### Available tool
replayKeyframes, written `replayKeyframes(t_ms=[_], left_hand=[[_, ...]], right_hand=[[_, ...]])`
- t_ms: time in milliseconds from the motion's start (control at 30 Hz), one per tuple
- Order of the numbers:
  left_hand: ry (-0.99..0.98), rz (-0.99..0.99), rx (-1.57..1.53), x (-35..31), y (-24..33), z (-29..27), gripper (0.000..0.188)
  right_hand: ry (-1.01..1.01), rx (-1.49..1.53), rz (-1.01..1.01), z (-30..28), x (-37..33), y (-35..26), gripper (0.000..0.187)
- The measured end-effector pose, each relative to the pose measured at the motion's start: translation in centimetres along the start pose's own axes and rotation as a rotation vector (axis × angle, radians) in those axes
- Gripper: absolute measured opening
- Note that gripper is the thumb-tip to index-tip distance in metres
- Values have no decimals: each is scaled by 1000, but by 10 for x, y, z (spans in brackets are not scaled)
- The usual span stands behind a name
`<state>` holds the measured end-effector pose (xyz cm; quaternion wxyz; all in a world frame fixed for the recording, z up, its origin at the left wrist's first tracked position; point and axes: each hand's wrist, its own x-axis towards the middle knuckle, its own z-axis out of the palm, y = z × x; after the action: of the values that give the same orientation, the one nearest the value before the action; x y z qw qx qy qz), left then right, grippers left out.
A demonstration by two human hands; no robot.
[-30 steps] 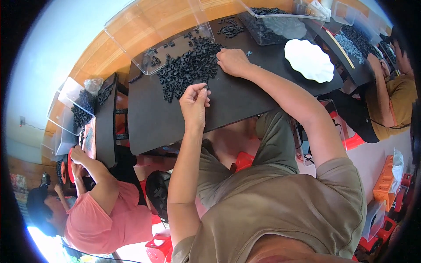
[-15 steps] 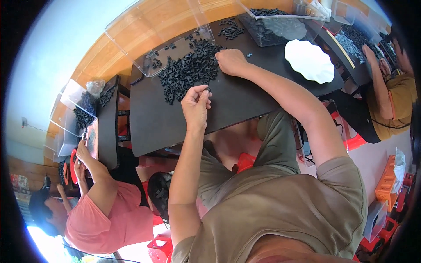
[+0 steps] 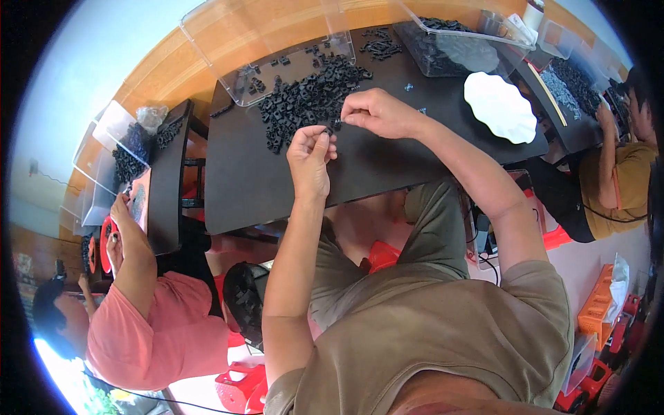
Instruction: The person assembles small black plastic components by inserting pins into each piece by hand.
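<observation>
My left hand is closed in a pinch on a small black plastic part, at the near edge of a heap of similar black parts. Close to its right, my right hand has its thumb and fingers pinched together. Between those fingertips shows a tiny piece, too small to name. The heap spreads over the dark table and into a clear plastic bin behind it. A few tiny shiny pieces lie right of my right hand.
On the right of the table are a white wavy-edged plate and a clear bin with black parts. A person in pink sits at the left, another in a mustard top at the right. An orange basket stands lower right.
My right hand has come from the heap's right edge toward me and now sits beside my left hand. The left hand keeps its pinch on the black part. The view has shifted slightly.
</observation>
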<state>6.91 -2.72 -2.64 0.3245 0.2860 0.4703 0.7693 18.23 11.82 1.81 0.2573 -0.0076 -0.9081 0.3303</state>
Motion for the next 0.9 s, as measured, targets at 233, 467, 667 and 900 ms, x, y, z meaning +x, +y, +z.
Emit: replayKeyframes(t_ms=[233,467,667,900], left_hand=[[-15,7,-26,0,1,-3,8],[-115,41,35,0,-2,-4,13],[-117,4,-38,1,-2,-14,11],[-124,-8,-96,0,-1,-10,12]], right_hand=[[-116,84,31,8,3,-7,7],[-65,113,-95,16,3,8,12],[-31,442,230,28,1,-8,12],[-10,721,408,30,-1,-8,9]])
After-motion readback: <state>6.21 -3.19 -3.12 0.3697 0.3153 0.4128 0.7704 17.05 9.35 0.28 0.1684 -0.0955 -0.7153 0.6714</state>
